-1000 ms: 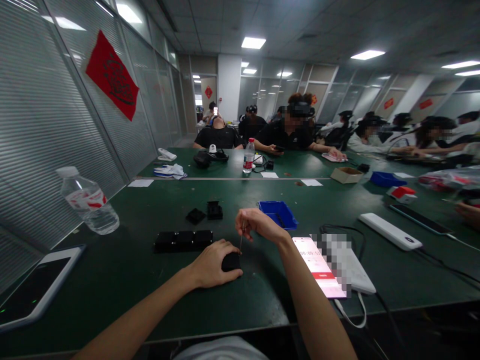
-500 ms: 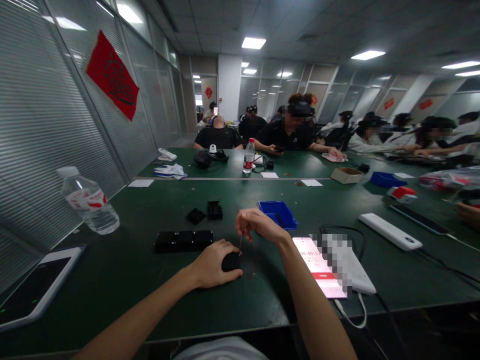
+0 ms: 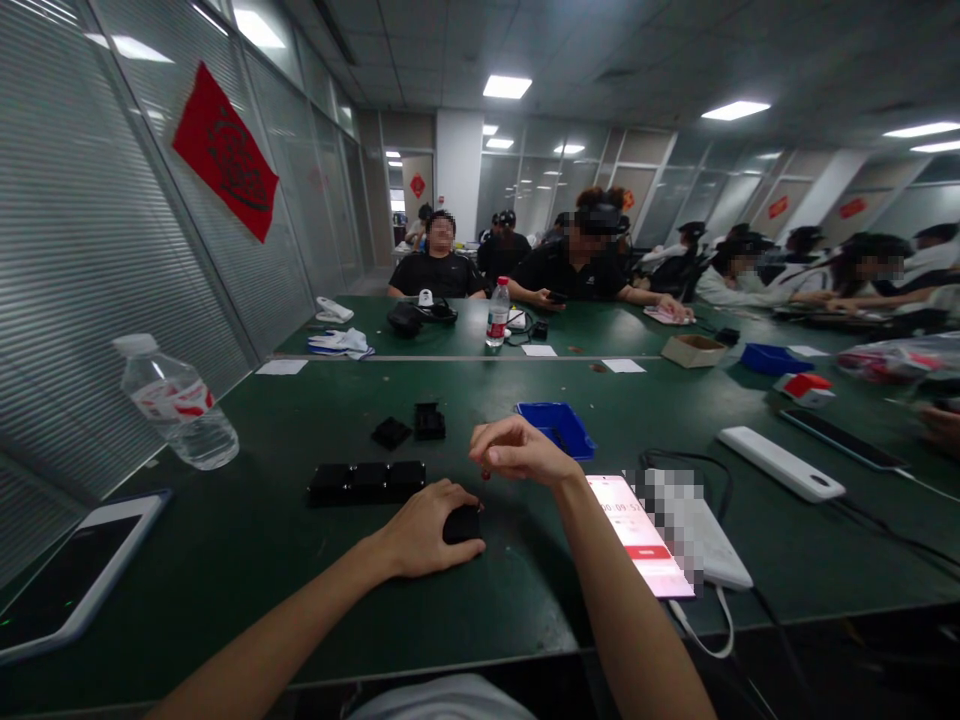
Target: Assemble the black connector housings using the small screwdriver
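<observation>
My left hand [image 3: 429, 528] is wrapped round a small black block-like part [image 3: 461, 525] and holds it on the green table. Just above and right of it, my right hand [image 3: 523, 450] is pinched round a slim screwdriver. Only the tool's reddish end [image 3: 486, 476] shows below the fingers; its shaft cannot be made out. Left of my hands lies a row of three black boxes [image 3: 367, 482]. Behind them are a flat black piece [image 3: 391, 432] and an open black part [image 3: 430, 422]. A blue tray [image 3: 589, 446] stands behind my right wrist.
A water bottle [image 3: 180, 410] and a tablet [image 3: 82, 570] are at the left. Right of my forearm lie a lit phone [image 3: 637, 535], a white power bank [image 3: 780, 463] and cables. People sit across the table [image 3: 300, 600], with another bottle [image 3: 497, 315] before them.
The screwdriver's thin shaft, seen reaching down to the black part before, no longer shows. My left hand has stayed in place. A person opposite has brought their head upright.
</observation>
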`<control>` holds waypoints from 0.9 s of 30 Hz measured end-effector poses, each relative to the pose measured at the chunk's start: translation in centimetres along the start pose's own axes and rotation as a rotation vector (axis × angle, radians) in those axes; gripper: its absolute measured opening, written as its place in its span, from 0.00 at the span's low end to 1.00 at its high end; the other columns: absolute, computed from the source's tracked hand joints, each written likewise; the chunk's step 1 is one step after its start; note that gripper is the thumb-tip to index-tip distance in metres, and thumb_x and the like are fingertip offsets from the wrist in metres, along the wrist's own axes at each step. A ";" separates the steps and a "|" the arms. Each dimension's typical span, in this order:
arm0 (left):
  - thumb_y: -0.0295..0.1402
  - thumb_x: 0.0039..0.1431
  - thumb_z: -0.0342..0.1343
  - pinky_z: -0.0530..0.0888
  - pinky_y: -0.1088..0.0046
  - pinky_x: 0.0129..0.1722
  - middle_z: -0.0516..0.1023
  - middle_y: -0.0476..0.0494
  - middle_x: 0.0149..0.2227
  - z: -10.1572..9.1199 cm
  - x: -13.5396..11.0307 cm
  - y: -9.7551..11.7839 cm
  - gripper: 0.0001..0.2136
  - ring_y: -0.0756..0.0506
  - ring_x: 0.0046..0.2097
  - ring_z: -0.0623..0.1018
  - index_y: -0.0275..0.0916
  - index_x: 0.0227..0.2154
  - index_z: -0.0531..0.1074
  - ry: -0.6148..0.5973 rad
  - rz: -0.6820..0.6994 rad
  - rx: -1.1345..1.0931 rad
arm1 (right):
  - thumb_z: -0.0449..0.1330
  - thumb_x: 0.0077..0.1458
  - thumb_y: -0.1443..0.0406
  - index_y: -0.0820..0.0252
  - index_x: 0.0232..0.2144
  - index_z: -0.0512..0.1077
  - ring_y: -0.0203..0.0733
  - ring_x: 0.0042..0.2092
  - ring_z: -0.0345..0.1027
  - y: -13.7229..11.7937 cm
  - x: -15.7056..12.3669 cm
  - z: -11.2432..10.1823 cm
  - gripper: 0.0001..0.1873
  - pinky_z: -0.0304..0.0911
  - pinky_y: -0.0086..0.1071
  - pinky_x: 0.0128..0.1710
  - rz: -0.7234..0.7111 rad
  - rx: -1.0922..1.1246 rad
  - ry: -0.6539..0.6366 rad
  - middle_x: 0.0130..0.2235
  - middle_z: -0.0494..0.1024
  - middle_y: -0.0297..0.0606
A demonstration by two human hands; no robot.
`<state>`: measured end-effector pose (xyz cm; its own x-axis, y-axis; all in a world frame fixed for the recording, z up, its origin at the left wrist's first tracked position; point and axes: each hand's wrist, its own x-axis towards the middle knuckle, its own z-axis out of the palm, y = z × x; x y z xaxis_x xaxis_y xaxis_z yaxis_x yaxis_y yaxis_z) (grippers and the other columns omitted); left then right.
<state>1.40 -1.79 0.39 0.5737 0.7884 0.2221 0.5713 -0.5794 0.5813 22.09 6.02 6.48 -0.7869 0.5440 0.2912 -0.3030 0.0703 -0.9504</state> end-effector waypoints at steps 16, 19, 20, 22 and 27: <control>0.39 0.55 0.67 0.73 0.57 0.55 0.80 0.40 0.51 0.3 0.0 -0.3 0.18 0.37 0.52 0.78 0.40 0.47 0.75 -0.001 -0.002 -0.015 | 0.68 0.58 0.56 0.65 0.39 0.78 0.27 0.19 0.69 0.5 0.2 0.2 0.16 0.60 0.21 0.17 0.058 0.129 -0.066 0.38 0.84 0.41; 0.39 0.55 0.67 0.73 0.56 0.55 0.79 0.40 0.51 0.4 -0.1 -0.3 0.19 0.37 0.52 0.78 0.39 0.48 0.75 -0.003 -0.004 -0.013 | 0.71 0.56 0.59 0.64 0.37 0.75 0.26 0.18 0.67 0.3 0.2 0.4 0.15 0.58 0.20 0.15 0.061 0.132 -0.077 0.38 0.84 0.40; 0.39 0.55 0.67 0.73 0.57 0.55 0.79 0.39 0.51 0.4 -0.1 -0.3 0.19 0.37 0.51 0.78 0.39 0.48 0.75 -0.003 -0.007 -0.013 | 0.72 0.55 0.60 0.64 0.36 0.74 0.26 0.18 0.67 0.3 0.2 0.5 0.15 0.58 0.20 0.14 0.060 0.136 -0.073 0.37 0.84 0.39; 0.39 0.55 0.67 0.73 0.57 0.54 0.80 0.39 0.50 0.3 -0.1 -0.3 0.19 0.37 0.50 0.78 0.39 0.47 0.75 0.000 -0.010 -0.014 | 0.73 0.52 0.61 0.63 0.35 0.71 0.26 0.18 0.67 0.4 0.3 0.6 0.16 0.58 0.19 0.14 0.054 0.145 -0.059 0.36 0.84 0.38; 0.38 0.55 0.67 0.74 0.59 0.52 0.80 0.40 0.48 0.1 0.0 0.0 0.18 0.38 0.49 0.79 0.39 0.47 0.75 0.013 0.016 -0.023 | 0.75 0.50 0.65 0.61 0.34 0.69 0.28 0.20 0.68 0.6 0.2 0.5 0.18 0.57 0.18 0.14 0.040 0.149 -0.037 0.32 0.83 0.35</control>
<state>1.46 -1.85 0.30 0.5747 0.7818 0.2420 0.5482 -0.5873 0.5955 21.52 5.74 6.04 -0.8183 0.5125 0.2602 -0.3457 -0.0773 -0.9352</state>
